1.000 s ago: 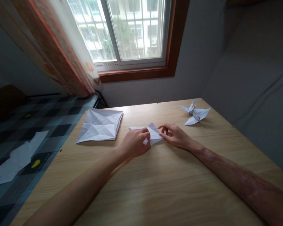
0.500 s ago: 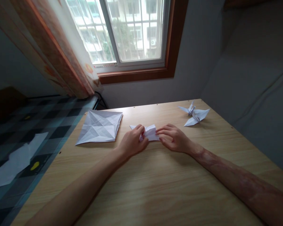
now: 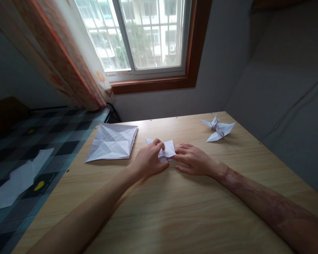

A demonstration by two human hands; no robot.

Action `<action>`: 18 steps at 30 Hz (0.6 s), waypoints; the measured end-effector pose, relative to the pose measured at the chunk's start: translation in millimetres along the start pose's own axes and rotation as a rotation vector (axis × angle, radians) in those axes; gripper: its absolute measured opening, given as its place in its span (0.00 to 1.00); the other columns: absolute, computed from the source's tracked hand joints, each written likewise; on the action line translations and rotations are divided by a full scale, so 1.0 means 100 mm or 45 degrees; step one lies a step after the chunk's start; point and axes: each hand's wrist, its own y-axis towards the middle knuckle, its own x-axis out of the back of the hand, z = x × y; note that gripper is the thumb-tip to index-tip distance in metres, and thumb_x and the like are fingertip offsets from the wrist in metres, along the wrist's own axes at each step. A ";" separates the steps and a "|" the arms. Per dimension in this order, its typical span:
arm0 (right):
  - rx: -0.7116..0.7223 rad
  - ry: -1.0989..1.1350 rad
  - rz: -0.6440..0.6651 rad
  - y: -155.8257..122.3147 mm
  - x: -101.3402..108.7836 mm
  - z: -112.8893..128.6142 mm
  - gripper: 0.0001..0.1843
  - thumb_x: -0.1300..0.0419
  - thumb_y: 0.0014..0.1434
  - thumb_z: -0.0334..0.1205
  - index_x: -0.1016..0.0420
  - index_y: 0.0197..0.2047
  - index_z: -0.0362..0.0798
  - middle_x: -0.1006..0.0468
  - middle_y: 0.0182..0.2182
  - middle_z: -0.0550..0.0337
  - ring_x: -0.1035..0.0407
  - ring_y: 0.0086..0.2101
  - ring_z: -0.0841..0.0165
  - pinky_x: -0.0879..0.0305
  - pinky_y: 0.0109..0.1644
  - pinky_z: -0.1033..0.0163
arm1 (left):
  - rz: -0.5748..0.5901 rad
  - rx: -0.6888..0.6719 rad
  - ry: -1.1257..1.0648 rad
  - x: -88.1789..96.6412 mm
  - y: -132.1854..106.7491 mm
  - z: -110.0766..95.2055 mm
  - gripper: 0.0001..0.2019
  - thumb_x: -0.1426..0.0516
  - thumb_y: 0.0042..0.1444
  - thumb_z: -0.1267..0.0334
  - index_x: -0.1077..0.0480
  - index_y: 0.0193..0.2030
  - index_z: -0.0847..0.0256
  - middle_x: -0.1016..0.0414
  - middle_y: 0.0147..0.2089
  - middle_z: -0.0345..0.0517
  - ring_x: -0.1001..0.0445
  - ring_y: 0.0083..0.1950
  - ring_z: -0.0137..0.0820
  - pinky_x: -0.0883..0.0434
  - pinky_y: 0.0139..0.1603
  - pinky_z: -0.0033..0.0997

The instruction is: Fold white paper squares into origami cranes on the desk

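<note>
Wood-grain table is carrying both forearms, which are reaching in from the near edge. The left hand is curling over the paper, its thumb and fingers closing in a pinch on the left part of that small white folded piece and hiding some of it. The paper is lying on the table just past the middle, between the two hands. The right hand is lying low and spread, palm down, gripping nothing; its straightened fingertips are touching the paper's right edge and pressing towards the tabletop.

Far left, off the table, a white scrap is lying on a checked cloth. A creased sheet is lying flat and unfolded on the table's left part, near the left hand but apart from it. To the right, near the far corner, a crane is sitting well apart from the right hand. Nothing is lying between the hands and the paper.
</note>
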 end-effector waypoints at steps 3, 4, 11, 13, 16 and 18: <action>0.012 0.019 0.005 0.00 -0.01 -0.01 0.23 0.35 0.71 0.46 0.22 0.67 0.55 0.17 0.54 0.47 0.25 0.55 0.50 0.29 0.65 0.42 | 0.008 0.038 0.047 0.01 0.02 0.02 0.08 0.35 0.60 0.58 0.26 0.43 0.55 0.20 0.50 0.48 0.19 0.37 0.40 0.30 0.36 0.37; 0.015 0.023 0.003 -0.01 -0.01 -0.01 0.23 0.35 0.71 0.46 0.22 0.68 0.55 0.18 0.57 0.47 0.25 0.57 0.50 0.29 0.66 0.42 | -0.005 0.062 0.046 0.01 0.03 0.04 0.06 0.37 0.62 0.58 0.26 0.41 0.55 0.20 0.48 0.48 0.19 0.37 0.40 0.30 0.37 0.37; 0.039 0.097 -0.040 -0.01 -0.03 0.01 0.22 0.34 0.71 0.45 0.21 0.66 0.50 0.20 0.66 0.47 0.24 0.63 0.53 0.31 0.70 0.44 | -0.087 0.235 -0.215 0.11 0.12 0.27 0.09 0.41 0.67 0.57 0.31 0.36 0.56 0.18 0.38 0.44 0.17 0.40 0.38 0.30 0.38 0.33; 0.050 0.119 -0.040 -0.01 -0.03 0.02 0.22 0.35 0.71 0.44 0.21 0.65 0.49 0.20 0.66 0.46 0.24 0.62 0.54 0.30 0.70 0.45 | -0.072 0.269 -0.262 0.15 0.14 0.34 0.08 0.40 0.66 0.57 0.31 0.36 0.56 0.18 0.36 0.42 0.17 0.38 0.38 0.31 0.37 0.32; 0.044 0.119 -0.033 0.00 -0.02 0.04 0.23 0.35 0.71 0.45 0.22 0.66 0.50 0.20 0.66 0.46 0.23 0.62 0.54 0.29 0.69 0.46 | -0.052 0.325 -0.260 0.19 0.15 0.39 0.07 0.39 0.64 0.58 0.31 0.37 0.56 0.19 0.35 0.41 0.17 0.37 0.38 0.31 0.38 0.33; 0.044 0.093 -0.025 0.00 -0.02 0.04 0.25 0.35 0.71 0.46 0.23 0.68 0.50 0.20 0.66 0.46 0.23 0.61 0.53 0.28 0.68 0.45 | -0.048 0.369 -0.242 0.20 0.15 0.39 0.06 0.39 0.63 0.59 0.31 0.38 0.55 0.19 0.35 0.41 0.17 0.37 0.38 0.32 0.38 0.33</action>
